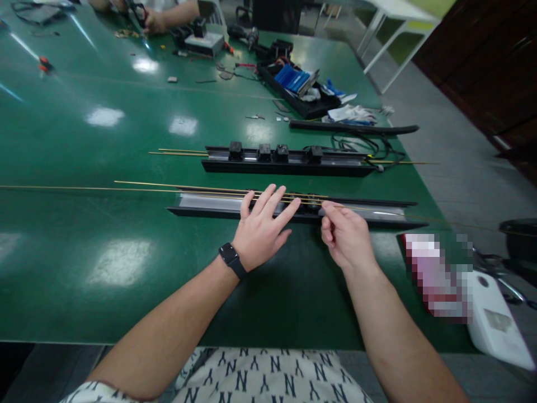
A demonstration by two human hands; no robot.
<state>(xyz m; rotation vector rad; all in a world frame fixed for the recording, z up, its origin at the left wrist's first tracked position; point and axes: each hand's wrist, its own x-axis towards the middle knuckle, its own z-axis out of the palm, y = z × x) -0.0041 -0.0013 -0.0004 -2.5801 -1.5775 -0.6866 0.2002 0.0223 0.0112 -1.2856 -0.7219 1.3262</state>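
Observation:
A long black rail [210, 206] with a pale inner channel lies across the green table in front of me. Thin brass rods [138, 186] run along it and stick out far to the left. My left hand [262, 226], a black watch on its wrist, lies flat with spread fingers on the rail and the rods. My right hand [344, 235] pinches one brass rod between thumb and fingers just right of the rail's middle.
A second black rail [289, 162] with several black blocks and brass rods lies farther back. Behind it are a black tray [302, 92] with blue parts, cables and a curved black strip [356, 129]. Another person's hands [155, 19] work at the far edge. A white device [495, 319] sits at right.

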